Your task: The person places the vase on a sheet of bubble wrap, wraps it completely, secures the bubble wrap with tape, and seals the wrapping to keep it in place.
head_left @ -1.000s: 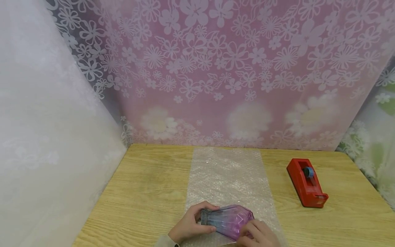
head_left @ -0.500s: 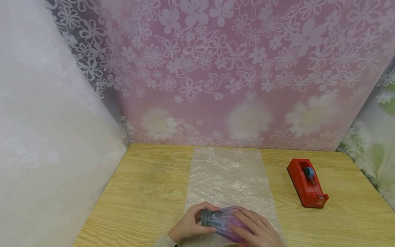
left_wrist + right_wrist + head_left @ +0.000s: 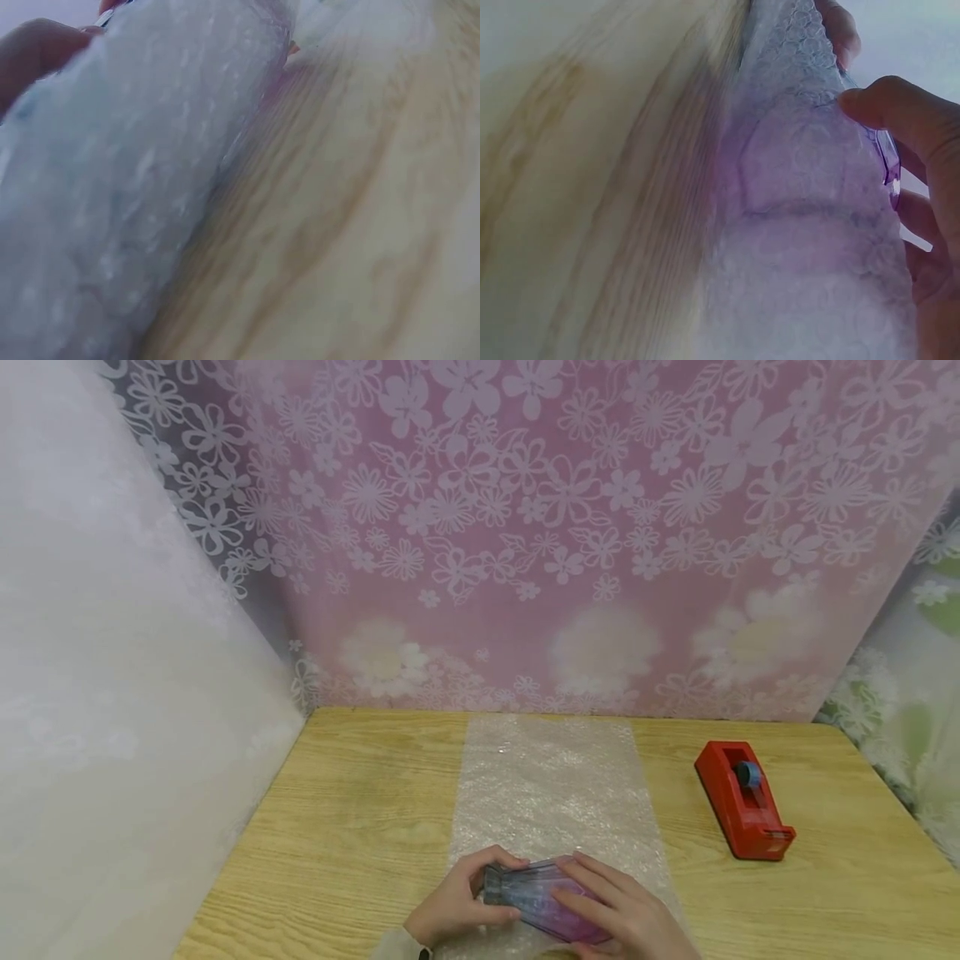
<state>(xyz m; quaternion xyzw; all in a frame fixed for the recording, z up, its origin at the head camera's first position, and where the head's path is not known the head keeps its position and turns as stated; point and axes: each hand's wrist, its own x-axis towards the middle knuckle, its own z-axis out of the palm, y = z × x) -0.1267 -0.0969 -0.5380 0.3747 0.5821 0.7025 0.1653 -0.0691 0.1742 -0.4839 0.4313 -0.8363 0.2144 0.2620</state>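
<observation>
A faceted glass vase, blue-grey at the neck and purple at the wide end, lies sideways on a strip of bubble wrap. My left hand holds its neck between thumb and fingers. Over the wide end lies my right hand, fingers spread across the glass. In the right wrist view the thumb presses bubble wrap against the vase's near side, and a purple glass edge shows beyond it. Bubble wrap hides most of the vase in the left wrist view.
A red tape dispenser with a small blue roll stands at the right on the wooden table. Floral curtains hang behind the table and along both sides.
My right hand has gone from curled fingers at the wide end's edge to fingers spread over the glass. My left hand keeps hold of the neck. The head view has shifted slightly.
</observation>
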